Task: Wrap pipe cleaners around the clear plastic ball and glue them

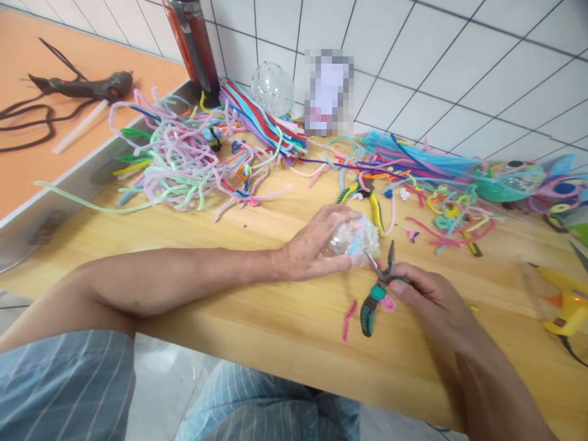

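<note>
My left hand [316, 242] is wrapped round a clear plastic ball [349, 239] that has white, pink and blue fuzzy bits on it. My right hand [425, 294] grips the green-and-black handle of a pair of needle-nose pliers [379, 291]. The plier jaws are spread, and one tip meets or nearly meets the right side of the ball. Just under the pliers lies a pink curl of pipe cleaner [388, 303], partly covered. A short dark-pink pipe cleaner piece [349, 320] rests to their left.
Tangled pipe cleaners [184, 159] and a striped bundle [261, 119] lie at the back left. Yellow-black pliers [377, 211] sit behind the ball. A yellow glue gun [567, 300] is at right, a black one [87, 86] on the orange surface. Another clear ball [272, 89] stands near the tiled wall.
</note>
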Tool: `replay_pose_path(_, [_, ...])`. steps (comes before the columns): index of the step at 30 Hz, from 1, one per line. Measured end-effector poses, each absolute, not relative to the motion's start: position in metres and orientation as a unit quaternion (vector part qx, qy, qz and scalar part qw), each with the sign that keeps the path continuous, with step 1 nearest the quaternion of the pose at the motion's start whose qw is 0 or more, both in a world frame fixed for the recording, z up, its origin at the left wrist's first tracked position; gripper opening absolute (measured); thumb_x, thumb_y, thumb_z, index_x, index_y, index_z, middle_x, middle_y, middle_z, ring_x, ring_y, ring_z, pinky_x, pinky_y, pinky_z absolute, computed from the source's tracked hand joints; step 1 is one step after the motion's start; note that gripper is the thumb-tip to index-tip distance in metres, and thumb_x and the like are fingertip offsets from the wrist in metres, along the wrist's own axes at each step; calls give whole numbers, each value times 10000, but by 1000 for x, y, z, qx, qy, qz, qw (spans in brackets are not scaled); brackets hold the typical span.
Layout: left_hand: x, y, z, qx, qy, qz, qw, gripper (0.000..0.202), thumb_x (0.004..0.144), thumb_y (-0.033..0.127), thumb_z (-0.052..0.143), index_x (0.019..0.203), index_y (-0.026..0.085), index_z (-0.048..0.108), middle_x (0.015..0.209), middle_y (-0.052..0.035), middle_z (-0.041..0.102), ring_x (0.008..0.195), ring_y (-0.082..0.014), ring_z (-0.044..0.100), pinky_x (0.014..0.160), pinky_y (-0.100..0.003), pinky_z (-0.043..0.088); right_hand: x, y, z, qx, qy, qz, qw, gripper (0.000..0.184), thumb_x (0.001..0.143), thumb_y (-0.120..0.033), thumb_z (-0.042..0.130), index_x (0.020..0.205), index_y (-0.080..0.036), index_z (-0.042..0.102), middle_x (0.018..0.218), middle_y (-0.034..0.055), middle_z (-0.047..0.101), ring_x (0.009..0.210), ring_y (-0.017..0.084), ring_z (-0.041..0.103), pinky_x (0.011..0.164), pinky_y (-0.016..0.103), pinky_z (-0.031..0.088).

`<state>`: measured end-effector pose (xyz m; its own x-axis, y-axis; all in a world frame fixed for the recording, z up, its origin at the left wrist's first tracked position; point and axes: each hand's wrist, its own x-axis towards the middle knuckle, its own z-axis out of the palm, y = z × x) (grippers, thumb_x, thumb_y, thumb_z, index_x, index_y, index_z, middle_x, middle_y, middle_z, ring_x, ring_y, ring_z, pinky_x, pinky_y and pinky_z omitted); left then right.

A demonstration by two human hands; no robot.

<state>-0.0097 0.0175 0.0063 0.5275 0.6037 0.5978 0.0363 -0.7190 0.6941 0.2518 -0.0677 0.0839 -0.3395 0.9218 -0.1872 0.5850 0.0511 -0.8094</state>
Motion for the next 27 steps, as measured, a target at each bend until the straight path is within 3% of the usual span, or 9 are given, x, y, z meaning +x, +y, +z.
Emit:
replay_pose_path(6, [-11, 17, 10, 809, 205, 435, 338, 718, 961, 490, 748, 1565, 283, 419, 1527, -169, 525, 1496, -360, 483, 1268, -629, 437, 251, -68, 78, -541, -702, 427, 182, 390, 1024, -579, 591, 880, -258, 760, 737, 5, 661, 647, 180, 569, 591, 306, 444])
replay_pose_path(27, [-10, 16, 10, 809, 203, 445, 325, 693, 977, 496, 734, 1557, 261, 437, 1519, -179, 529, 1494, -347, 496, 1266, -610, 451, 250, -67, 80, -556, -700, 408, 184, 372, 1013, -564, 605, 870, -257, 760, 725, 6, 661, 642, 188, 579, 595, 318, 452])
